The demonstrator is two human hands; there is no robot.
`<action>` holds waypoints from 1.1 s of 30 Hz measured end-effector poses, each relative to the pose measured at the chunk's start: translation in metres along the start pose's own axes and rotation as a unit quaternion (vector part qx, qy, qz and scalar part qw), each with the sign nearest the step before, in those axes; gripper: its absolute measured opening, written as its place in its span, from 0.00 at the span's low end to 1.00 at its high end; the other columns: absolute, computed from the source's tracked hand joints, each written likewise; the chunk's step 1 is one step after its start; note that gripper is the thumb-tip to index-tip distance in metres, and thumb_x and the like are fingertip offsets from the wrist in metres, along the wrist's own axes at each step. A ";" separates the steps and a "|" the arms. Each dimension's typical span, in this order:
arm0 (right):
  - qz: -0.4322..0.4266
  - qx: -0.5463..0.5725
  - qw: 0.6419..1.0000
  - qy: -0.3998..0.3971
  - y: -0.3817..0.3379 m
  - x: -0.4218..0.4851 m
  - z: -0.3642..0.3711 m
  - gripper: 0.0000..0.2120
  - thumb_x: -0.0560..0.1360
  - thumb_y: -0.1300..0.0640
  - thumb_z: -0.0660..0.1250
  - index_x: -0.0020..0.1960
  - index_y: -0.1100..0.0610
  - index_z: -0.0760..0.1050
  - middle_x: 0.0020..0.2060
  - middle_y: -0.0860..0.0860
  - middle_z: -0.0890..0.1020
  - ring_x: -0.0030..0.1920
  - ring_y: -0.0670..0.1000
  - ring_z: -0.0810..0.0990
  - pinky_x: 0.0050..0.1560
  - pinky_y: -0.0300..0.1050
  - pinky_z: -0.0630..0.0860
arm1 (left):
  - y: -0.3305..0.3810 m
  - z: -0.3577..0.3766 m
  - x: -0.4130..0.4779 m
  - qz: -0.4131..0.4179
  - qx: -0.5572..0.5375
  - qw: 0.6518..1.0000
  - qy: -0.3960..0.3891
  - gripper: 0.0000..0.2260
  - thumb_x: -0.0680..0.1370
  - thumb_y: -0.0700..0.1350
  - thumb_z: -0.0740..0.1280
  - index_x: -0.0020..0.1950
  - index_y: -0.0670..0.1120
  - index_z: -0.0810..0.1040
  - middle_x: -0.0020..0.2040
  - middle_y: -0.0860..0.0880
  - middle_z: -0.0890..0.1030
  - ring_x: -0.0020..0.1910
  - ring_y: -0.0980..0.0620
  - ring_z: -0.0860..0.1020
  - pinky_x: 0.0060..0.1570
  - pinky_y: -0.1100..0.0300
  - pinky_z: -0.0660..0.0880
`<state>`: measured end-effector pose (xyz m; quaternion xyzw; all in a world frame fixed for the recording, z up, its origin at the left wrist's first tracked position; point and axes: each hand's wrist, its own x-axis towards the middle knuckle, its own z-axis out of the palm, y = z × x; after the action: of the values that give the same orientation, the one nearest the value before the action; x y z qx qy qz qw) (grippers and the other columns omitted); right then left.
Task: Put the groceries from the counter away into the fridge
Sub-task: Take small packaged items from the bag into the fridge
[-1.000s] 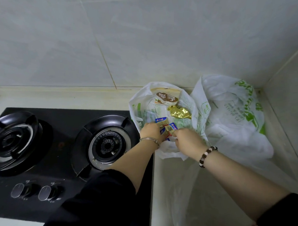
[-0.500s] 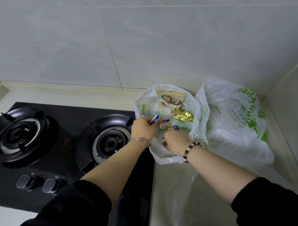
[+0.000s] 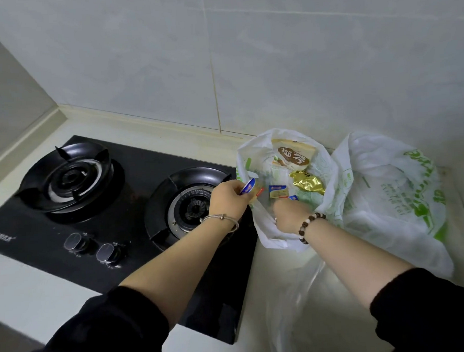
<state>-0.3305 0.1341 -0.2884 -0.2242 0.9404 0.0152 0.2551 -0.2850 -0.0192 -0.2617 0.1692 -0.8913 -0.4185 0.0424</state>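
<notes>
Pale wall tiles back a cream counter [image 3: 133,127] that carries a black hob [image 3: 137,214], at nine o'clock from the groceries. We are at the unpacking step, and the fridge is out of view.

Our left hand [image 3: 226,200] pinches a blue-lidded portion [image 3: 248,187] at the nine o'clock rim of the open bag [image 3: 268,232], fingers curled round it. Something yellow with a red tip shows just under it, perhaps another portion. Our right hand [image 3: 288,213] dips into the bag's six o'clock side. Its fingers are hidden behind its own back, so we cannot tell whether they hold anything.

Next, we judge, the right hand must gather the loose portions [image 3: 278,192], small and likely slippery. Only then do we turn for the fridge. The thin bag wall may fold over them.

We count:
- Two green-printed bags: the open one and a slumped bag [image 3: 391,203], touching it at three o'clock.
- Inside the open bag, one beige packet [image 3: 292,157] at twelve o'clock and one gold foil packet [image 3: 307,184] at two o'clock.
- Two loose portions near the centre, one half hidden by our right hand, plus the one we hold.
- Two burners [image 3: 66,180] and two knobs [image 3: 74,242] on the hob.
</notes>
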 end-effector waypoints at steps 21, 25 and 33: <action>-0.112 0.053 0.945 0.302 -0.138 -0.069 -0.068 0.09 0.75 0.64 0.63 0.54 0.57 0.72 0.44 0.54 0.80 0.44 0.58 0.78 0.36 0.44 0.66 | -0.032 -0.122 -0.075 -0.065 -0.111 0.984 0.126 0.04 0.72 0.40 0.70 0.44 0.49 0.80 0.40 0.50 0.82 0.42 0.50 0.81 0.49 0.52 0.79; -0.190 0.059 0.931 0.307 -0.211 -0.095 -0.066 0.09 0.74 0.62 0.65 0.54 0.55 0.72 0.46 0.53 0.80 0.45 0.57 0.78 0.37 0.45 0.69 | -0.064 -0.180 -0.124 -0.089 -0.160 0.963 0.197 0.06 0.74 0.38 0.68 0.42 0.49 0.78 0.41 0.47 0.82 0.39 0.50 0.82 0.43 0.56 0.81; -0.397 0.073 0.869 0.286 -0.379 -0.188 -0.041 0.05 0.75 0.60 0.64 0.51 0.55 0.72 0.45 0.52 0.80 0.45 0.58 0.78 0.38 0.48 0.72 | -0.124 -0.298 -0.285 -0.165 -0.164 0.899 0.370 0.03 0.75 0.41 0.68 0.41 0.46 0.78 0.37 0.47 0.81 0.34 0.53 0.79 0.39 0.60 0.80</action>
<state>-0.0429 -0.1351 -0.1286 -0.5538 0.8025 -0.2205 -0.0248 0.0803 -0.2141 -0.1445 0.4476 -0.6893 -0.4666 0.3268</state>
